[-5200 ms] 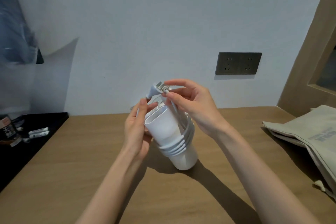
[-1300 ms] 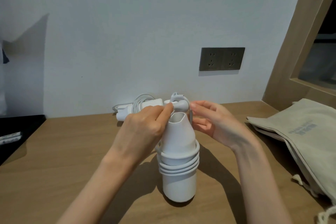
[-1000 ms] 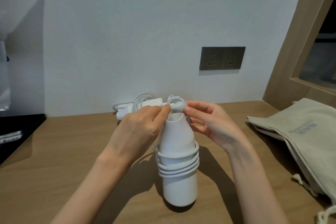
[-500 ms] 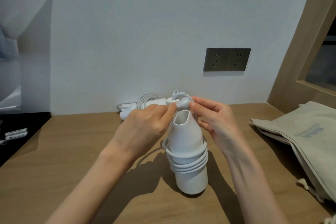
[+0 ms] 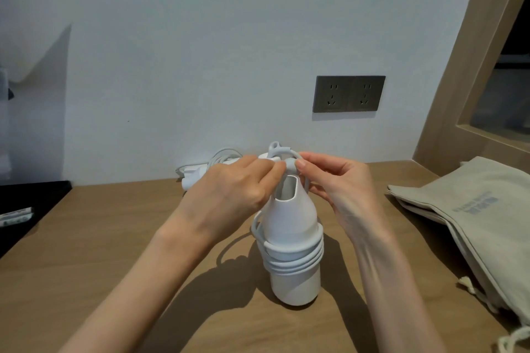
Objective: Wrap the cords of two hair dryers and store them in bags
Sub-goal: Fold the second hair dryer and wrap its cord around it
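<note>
Hair dryer [image 5: 289,226]: white, standing upright on the counter [image 5: 86,238] between the two forearms, its flattened nozzle [image 5: 286,203] pointing up.
Cord [image 5: 295,259]: wound in several close turns round the lower body; the free end rises in a loop above the nozzle.
Left grip [image 5: 232,192]: fingers curled, with the fingertips pinching the cord's free end at the nozzle's upper left edge.
Right grip [image 5: 338,183]: thumb and forefinger pinch the same loop from the right; the other fingers are loosely curled beside the nozzle.
Second hair dryer [image 5: 192,176]: white, lying on the counter against the wall [image 5: 200,51], with its own cord coiled on it; partly hidden behind the left grip.
Bags [image 5: 473,218]: beige cloth, stacked flat at the counter's right end, well apart from both dryers; a drawstring [image 5: 513,338] trails at the near edge.
Socket plate [image 5: 348,94]: dark, double, on the wall above the dryers.
</note>
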Demonstrator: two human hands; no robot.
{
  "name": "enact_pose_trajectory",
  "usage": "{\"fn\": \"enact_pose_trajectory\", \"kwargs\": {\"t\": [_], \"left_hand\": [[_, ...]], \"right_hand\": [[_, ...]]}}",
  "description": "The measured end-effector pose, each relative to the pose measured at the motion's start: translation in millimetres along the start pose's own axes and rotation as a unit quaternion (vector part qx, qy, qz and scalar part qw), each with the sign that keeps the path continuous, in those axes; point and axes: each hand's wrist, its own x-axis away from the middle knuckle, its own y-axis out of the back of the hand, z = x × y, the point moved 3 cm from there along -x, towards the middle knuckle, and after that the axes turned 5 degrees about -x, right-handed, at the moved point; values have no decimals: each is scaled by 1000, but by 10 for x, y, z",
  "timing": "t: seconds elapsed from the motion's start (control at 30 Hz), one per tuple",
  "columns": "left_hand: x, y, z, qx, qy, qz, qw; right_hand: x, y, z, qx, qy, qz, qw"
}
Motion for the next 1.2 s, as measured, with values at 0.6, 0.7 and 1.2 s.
{"fn": "enact_pose_trajectory", "kwargs": {"t": [0.6,0.7,1.2], "left_hand": [[116,-238,32,180,150,-127,964],[143,-257,28,256,213,-136,933],[372,-298,-202,481,356,-33,801]], "right_hand": [[-30,-66,-32,99,70,23,992],[-42,-76,-84,54,-20,121,991],[-122,-150,-300,-68,-11,-29,997]]}}
